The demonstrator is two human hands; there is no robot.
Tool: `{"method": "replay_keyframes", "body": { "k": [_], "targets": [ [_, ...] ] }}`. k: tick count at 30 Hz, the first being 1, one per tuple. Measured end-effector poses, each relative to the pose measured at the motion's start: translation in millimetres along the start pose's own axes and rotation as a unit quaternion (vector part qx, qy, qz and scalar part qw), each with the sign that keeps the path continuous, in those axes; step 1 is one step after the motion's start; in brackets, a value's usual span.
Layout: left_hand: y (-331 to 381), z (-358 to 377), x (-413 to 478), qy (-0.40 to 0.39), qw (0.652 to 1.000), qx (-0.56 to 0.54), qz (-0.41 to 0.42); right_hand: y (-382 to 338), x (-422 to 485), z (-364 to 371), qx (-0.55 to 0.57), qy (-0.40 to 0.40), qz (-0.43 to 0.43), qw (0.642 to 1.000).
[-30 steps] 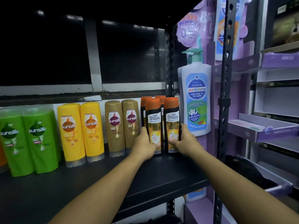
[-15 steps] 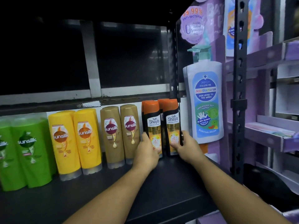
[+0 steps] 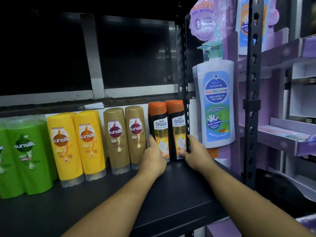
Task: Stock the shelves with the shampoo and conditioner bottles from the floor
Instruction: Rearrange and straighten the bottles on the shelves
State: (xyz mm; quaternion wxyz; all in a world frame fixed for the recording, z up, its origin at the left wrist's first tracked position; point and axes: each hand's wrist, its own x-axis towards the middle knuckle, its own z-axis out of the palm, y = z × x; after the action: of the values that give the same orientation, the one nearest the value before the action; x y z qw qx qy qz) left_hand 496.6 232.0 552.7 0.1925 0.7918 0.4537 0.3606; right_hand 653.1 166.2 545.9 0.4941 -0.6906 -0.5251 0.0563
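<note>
Two black Safi Shayla bottles with orange caps stand upright at the right end of the black shelf (image 3: 171,194), with more of the same kind behind them. My left hand (image 3: 153,159) grips the lower part of the left Shayla bottle (image 3: 159,124), a finger along its left side. My right hand (image 3: 196,154) grips the lower part of the right Shayla bottle (image 3: 178,123), thumb on its front label. To their left stand two gold Sunsilk bottles (image 3: 126,135), then yellow Sunsilk bottles (image 3: 77,144) and green Sunsilk bottles (image 3: 25,151).
A perforated black upright post (image 3: 185,103) stands right behind the right Shayla bottle, and another post (image 3: 252,100) is nearer me. A cardboard pump-bottle display (image 3: 216,103) and purple display trays (image 3: 287,137) lie to the right. Above the shelf it is dark.
Both hands have slid the two Shayla bottles back and a little right, up against the rear post. My view has moved closer to the shelf.
</note>
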Motion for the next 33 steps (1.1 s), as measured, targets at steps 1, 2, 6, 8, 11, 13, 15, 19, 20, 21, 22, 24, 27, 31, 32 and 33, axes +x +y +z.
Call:
{"method": "replay_keyframes", "body": {
  "k": [1, 2, 6, 8, 11, 13, 15, 19, 20, 21, 22, 24, 27, 31, 32, 33],
  "targets": [
    [0.4, 0.0, -0.3, 0.001, 1.000, 0.000, -0.001, -0.2, 0.1, 0.2, -0.001, -0.001, 0.000, 1.000],
    [0.5, 0.7, -0.3, 0.004, 1.000, 0.001, 0.000, -0.5, 0.4, 0.3, -0.002, -0.002, 0.000, 1.000],
    [-0.4, 0.2, -2.6, 0.009, 1.000, 0.006, 0.008, -0.9, 0.4, 0.5, -0.007, -0.004, -0.005, 1.000],
    [-1.8, -1.1, -3.2, 0.009, 1.000, 0.008, 0.013, -1.0, 0.6, 0.4, -0.010, -0.007, -0.008, 1.000],
    [-2.4, -3.2, -3.2, 0.014, 1.000, 0.014, 0.018, -0.4, 0.7, 0.2, -0.010, -0.010, -0.010, 1.000],
    [-2.8, -3.8, -3.4, 0.018, 0.999, 0.017, 0.020, 0.2, 0.3, -0.2, -0.006, -0.014, -0.008, 1.000],
    [-2.7, -4.7, -3.8, 0.022, 0.999, 0.020, 0.023, 1.2, 0.2, -0.3, -0.004, -0.014, -0.009, 1.000],
    [-1.5, -4.8, -4.3, 0.032, 0.999, 0.021, 0.023, 3.4, 1.6, 0.2, 0.002, -0.015, -0.003, 1.000],
    [-1.1, -4.7, -4.7, 0.035, 0.999, 0.020, 0.022, 3.2, 1.9, 0.3, 0.004, -0.017, 0.001, 1.000],
    [-0.9, -4.5, -5.1, 0.037, 0.999, 0.018, 0.021, 3.0, 2.2, 0.4, 0.008, -0.023, 0.005, 1.000],
    [-0.9, -4.3, -5.1, 0.037, 0.999, 0.017, 0.020, 3.1, 3.0, 0.7, 0.011, -0.029, 0.009, 0.999],
    [-1.6, -4.1, -5.0, 0.038, 0.999, 0.016, 0.019, 3.2, 4.4, 1.5, 0.016, -0.042, 0.015, 0.999],
    [-2.0, -3.9, -3.8, 0.042, 0.999, 0.018, 0.016, 3.2, 5.5, 0.4, 0.023, -0.037, 0.025, 0.999],
    [-2.1, -4.2, -3.3, 0.043, 0.999, 0.019, 0.014, 3.9, 5.8, -1.7, 0.030, -0.037, 0.029, 0.998],
    [-2.2, -4.8, -3.7, 0.042, 0.999, 0.019, 0.015, 3.8, 5.9, -2.2, 0.030, -0.038, 0.030, 0.998],
    [-2.4, -5.9, -4.3, 0.042, 0.999, 0.018, 0.018, 4.0, 6.0, -2.7, 0.032, -0.038, 0.031, 0.998]
  ]
}}
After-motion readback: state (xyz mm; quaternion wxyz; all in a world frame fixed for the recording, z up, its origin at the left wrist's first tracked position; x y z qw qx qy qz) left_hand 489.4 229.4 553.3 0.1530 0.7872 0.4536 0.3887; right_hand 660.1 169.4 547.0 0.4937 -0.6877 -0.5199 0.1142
